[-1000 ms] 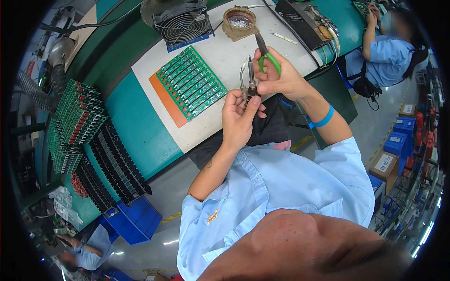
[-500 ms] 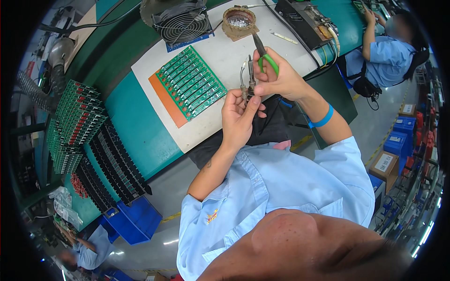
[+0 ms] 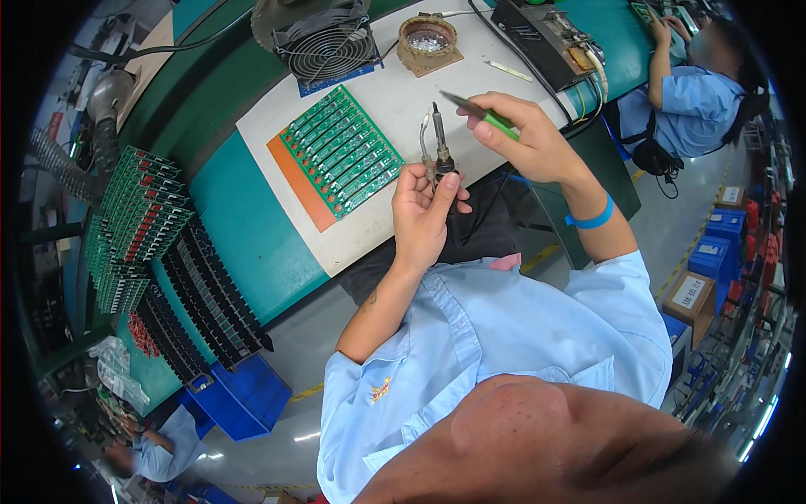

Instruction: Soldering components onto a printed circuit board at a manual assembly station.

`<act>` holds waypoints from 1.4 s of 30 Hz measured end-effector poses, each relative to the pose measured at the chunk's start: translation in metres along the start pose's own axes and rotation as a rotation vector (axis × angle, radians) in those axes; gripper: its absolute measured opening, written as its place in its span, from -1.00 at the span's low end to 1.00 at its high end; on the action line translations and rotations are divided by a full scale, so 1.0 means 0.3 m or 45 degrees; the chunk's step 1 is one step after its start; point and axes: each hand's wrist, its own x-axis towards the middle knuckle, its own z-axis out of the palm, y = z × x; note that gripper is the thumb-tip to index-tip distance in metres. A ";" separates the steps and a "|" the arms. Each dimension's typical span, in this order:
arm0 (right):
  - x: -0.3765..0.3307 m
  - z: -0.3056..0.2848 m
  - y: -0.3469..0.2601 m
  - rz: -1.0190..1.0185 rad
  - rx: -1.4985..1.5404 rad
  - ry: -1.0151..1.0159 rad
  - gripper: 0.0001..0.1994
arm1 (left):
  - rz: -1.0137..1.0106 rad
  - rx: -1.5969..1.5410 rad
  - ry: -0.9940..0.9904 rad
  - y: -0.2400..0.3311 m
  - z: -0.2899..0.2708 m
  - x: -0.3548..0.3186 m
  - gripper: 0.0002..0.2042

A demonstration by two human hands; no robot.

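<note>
My left hand [image 3: 421, 220] is closed around the lower part of a soldering iron [image 3: 438, 139], whose tip points up and away from me. A thin bent metal tube [image 3: 425, 134] stands alongside the iron. To the right, my right hand [image 3: 537, 143] grips long-nosed pliers with green handles [image 3: 499, 123]. Their dark jaws point up and left, apart from the iron's tip. A panel of green circuit boards [image 3: 344, 151] lies to the left of my left hand, over an orange sheet [image 3: 295, 186] on the white work surface [image 3: 290, 214].
A black fan [image 3: 332, 50] and a round pot of shiny metal [image 3: 428, 38] stand at the back, beside a black box-shaped unit [image 3: 537, 42] with cables. Stacked green boards [image 3: 138, 227], black strips [image 3: 214, 286] and a blue bin [image 3: 248, 399] sit left. Other people work nearby.
My right hand has drawn the pliers away from the iron, to the right, and their jaws now tilt left. My left hand keeps hold of the iron in nearly the same place.
</note>
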 end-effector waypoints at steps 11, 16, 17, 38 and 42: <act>0.005 -0.047 0.007 0.059 0.052 -0.121 -0.76 | 0.000 0.013 -0.019 -0.006 0.000 -0.012 -0.75; 0.026 -0.064 0.059 0.023 0.200 -0.237 -0.75 | -0.119 -0.211 -0.171 0.001 -0.025 -0.015 -0.77; 0.035 -0.062 0.069 -0.040 0.261 -0.253 -0.75 | -0.222 -0.383 -0.277 0.007 -0.032 -0.010 -0.77; 0.049 -0.094 -0.029 -0.080 -0.113 -0.204 -0.80 | 0.091 0.079 -0.007 0.019 0.001 -0.012 -0.78; 0.054 -0.100 -0.026 -0.098 -0.106 -0.215 -0.79 | 0.089 0.089 -0.015 0.015 -0.002 -0.012 -0.79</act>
